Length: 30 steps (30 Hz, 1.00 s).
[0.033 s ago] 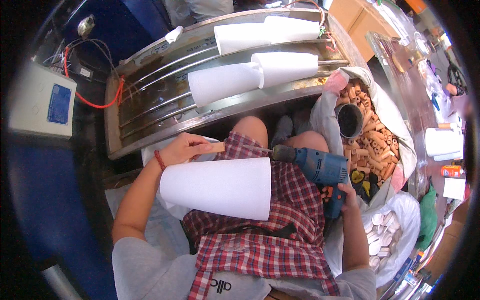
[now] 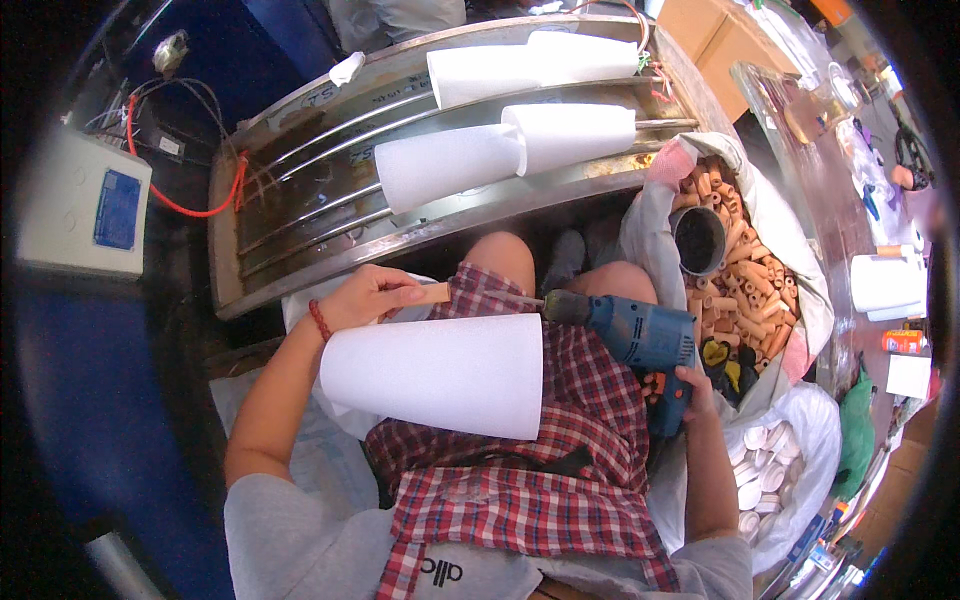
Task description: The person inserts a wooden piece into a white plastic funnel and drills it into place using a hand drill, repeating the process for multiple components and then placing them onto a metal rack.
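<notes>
My right hand [image 2: 694, 392] is wrapped round the handle of a blue electric drill [image 2: 640, 328]. The drill lies across my thigh, its thin metal bit [image 2: 518, 298] pointing left. A small tan piece [image 2: 432, 293], like a short rod or tube, is pinched in my left hand [image 2: 368, 298]. Its right end faces the bit; a small gap seems to lie between them. Below, on my lap, rests a large white tapered sleeve [image 2: 432, 378], wide end to the right. It runs under my left wrist, and I cannot tell if they touch.
Ahead stands a long metal trough [image 2: 300, 225] with rods, some carrying white tapered sleeves [image 2: 450, 168]. To the right, an open sack [image 2: 800, 240] holds many tan tubes and a dark cup [image 2: 698, 242]. Nearer is a plastic bag [image 2: 815, 420] of white pieces. A grey box [image 2: 75, 200] sits left.
</notes>
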### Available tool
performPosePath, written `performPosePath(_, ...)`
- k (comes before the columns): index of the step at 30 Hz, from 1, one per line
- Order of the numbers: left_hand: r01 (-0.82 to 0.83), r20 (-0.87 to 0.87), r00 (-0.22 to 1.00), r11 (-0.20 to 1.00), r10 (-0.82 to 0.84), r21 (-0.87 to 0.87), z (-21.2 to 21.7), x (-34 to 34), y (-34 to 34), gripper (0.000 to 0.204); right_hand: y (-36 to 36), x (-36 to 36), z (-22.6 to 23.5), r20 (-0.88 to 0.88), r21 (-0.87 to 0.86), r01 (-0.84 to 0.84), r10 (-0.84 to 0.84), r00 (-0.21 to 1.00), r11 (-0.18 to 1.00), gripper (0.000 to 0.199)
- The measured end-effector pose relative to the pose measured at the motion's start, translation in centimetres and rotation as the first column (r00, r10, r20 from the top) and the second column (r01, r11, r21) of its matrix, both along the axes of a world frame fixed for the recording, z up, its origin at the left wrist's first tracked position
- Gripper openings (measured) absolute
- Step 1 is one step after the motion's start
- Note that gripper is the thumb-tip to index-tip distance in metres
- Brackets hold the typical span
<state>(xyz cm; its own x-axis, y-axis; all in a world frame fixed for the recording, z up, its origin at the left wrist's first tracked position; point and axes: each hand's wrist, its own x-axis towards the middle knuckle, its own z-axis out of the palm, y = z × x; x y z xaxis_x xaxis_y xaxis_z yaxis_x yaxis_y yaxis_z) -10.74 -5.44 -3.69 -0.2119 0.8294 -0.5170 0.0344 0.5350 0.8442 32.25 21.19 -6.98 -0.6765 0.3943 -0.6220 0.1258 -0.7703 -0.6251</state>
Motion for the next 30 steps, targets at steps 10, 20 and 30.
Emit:
performPosePath(10,0.095,-0.120,0.989,0.995,-0.091,0.025,1.9,0.8,2.1,0.032,-0.2,-0.9,0.9,-0.037,0.058,0.038,-0.036,0.999,0.998,0.062)
performPosePath(20,0.245,-0.207,0.952,0.966,-0.224,0.082,1.2,2.5,4.1,0.028,0.9,-0.4,-0.2,-0.019,0.027,-0.101,0.102,0.995,0.994,0.065)
performPosePath(30,0.292,-0.401,0.876,0.956,-0.268,-0.002,4.4,3.9,6.4,0.025,1.1,-1.0,0.6,-0.056,-0.053,-0.093,0.090,0.994,0.994,0.047)
